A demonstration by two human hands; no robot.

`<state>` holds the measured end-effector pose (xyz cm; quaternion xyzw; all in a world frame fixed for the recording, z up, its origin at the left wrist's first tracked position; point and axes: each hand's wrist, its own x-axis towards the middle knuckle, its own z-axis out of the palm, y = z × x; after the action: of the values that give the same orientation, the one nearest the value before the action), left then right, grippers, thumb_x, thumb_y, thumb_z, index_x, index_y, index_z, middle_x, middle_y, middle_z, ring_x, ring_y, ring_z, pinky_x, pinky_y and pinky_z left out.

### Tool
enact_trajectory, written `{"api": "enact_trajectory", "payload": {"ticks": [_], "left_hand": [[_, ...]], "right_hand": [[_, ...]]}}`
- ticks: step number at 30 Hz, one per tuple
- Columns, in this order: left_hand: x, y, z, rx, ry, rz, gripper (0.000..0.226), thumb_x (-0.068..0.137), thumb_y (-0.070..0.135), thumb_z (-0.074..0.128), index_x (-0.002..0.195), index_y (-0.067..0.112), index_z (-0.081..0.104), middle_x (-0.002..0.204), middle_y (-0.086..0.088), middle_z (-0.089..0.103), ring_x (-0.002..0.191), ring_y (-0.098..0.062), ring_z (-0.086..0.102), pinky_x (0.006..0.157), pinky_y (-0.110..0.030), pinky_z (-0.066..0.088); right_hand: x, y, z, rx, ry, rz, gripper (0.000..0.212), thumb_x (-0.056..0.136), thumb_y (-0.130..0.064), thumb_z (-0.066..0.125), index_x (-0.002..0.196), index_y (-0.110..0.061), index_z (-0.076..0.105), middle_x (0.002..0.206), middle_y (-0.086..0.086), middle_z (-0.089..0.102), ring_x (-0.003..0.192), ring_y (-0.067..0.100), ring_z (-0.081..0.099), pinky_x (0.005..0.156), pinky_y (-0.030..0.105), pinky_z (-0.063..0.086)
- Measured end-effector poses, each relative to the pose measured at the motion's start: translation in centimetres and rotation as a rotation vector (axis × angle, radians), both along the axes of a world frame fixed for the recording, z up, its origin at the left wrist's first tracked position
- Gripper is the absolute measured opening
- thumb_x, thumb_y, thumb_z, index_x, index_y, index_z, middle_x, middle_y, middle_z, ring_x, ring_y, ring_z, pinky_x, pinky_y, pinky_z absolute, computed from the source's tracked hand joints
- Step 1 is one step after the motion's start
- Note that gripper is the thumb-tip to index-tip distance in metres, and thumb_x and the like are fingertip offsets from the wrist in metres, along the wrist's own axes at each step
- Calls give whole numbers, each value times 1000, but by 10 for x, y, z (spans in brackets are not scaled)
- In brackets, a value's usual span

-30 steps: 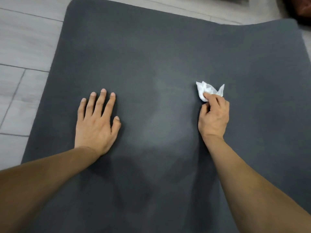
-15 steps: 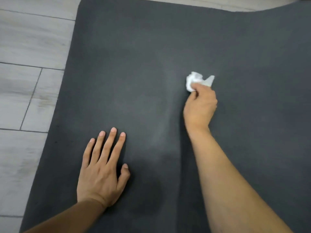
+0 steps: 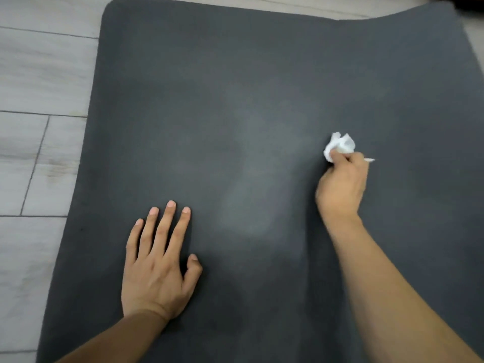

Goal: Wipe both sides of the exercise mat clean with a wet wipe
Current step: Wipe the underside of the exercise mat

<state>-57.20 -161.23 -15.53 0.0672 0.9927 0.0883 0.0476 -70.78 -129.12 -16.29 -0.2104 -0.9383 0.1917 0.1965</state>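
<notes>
I see the dark grey exercise mat lying flat on the pale plank floor. On its right half my right hand clenches a crumpled white wet wipe against the surface. My left hand rests palm-down, fingers straight, near the mat's left edge.

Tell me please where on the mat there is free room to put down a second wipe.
The exercise mat is bare across its far half, beyond both hands, and in the middle strip between the left hand and the right hand. The right part past the right hand is also free. It is occupied only under the flat left hand and where the right hand holds the wet wipe.
</notes>
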Motion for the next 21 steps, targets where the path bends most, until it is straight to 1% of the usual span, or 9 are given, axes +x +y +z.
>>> {"api": "enact_trajectory", "payload": {"ticks": [2,3,5,7,9,11,15,17,21], "left_hand": [[1,0,0,-11,0,-5,76,87,40,40,159,17,37,168,-8,29,154,-35,28,126,-55,20],[1,0,-1,-13,1,-4,76,87,40,40,159,17,37,168,-8,29,154,-35,28,126,-55,20],[1,1,-1,-15,14,-1,75,88,40,39,159,16,37,168,-9,29,154,-35,28,125,-56,21],[2,1,-2,-11,28,1,75,88,40,38,159,16,37,167,-10,30,154,-35,29,125,-56,21],[2,0,-1,-2,40,4,74,88,40,38,159,16,38,167,-10,32,153,-36,29,125,-56,21],[2,1,-1,5,48,3,74,88,40,38,158,16,39,166,-11,33,153,-36,29,125,-56,21],[1,2,-1,-6,57,9,74,89,40,38,158,16,39,166,-11,33,153,-36,30,125,-55,21],[2,2,-2,-20,58,10,74,89,41,38,158,16,39,166,-11,33,152,-36,30,125,-55,21],[1,3,-3,-23,61,12,74,89,41,37,159,16,38,166,-11,32,153,-36,29,126,-54,20]], "right_hand": [[-3,-67,0,-120,122,171,22,77,0,48,92,-4,63,95,14,56,85,18,54,91,28,43],[1,-106,-3,-68,89,367,30,78,-1,45,101,-4,65,101,13,59,91,23,55,95,32,43],[23,-167,10,152,-64,651,46,80,-6,42,120,-10,63,111,8,59,99,29,51,91,38,43],[31,-171,19,167,-89,775,48,80,-8,43,125,-12,62,109,7,60,96,27,48,82,37,42],[21,-121,20,233,-33,719,48,83,-13,41,124,-17,65,104,8,62,89,29,50,75,40,43],[8,-43,12,346,-36,498,47,82,-11,40,121,-18,66,99,12,61,83,34,52,75,42,49],[11,20,11,231,-178,65,48,77,7,45,115,-10,68,98,21,54,88,41,50,103,54,38],[11,-20,7,177,-134,83,46,77,6,44,114,-8,69,104,21,59,96,40,53,107,54,34],[55,-146,16,132,-126,512,42,82,-7,44,117,-12,66,105,9,60,95,31,51,82,39,40]]}}
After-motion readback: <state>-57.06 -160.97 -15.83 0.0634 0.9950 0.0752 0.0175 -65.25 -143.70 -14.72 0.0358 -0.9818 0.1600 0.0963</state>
